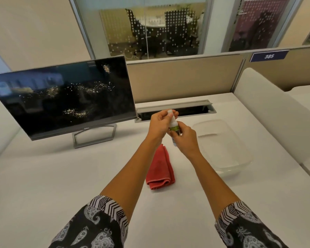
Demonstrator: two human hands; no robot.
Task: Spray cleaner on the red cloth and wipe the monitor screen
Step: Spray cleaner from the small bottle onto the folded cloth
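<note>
Holding the small spray bottle (174, 127) up over the desk (43, 176) with both hands, I grip its lower body in my right hand (185, 139), fingers curled round it. My left hand (158, 125) pinches the white top between thumb and fingertips. The bottle stands roughly upright and has a green label band. The red cloth (160, 169) lies folded on the desk just below my hands, between my forearms, untouched. The monitor (61, 97) stands to the left on its grey stand, its dark screen speckled with pale flecks. A clear plastic tub (224, 145) sits right of the cloth, near my right wrist. Behind my hands, an open cable slot (175, 110) runs along the desk's back edge.
</note>
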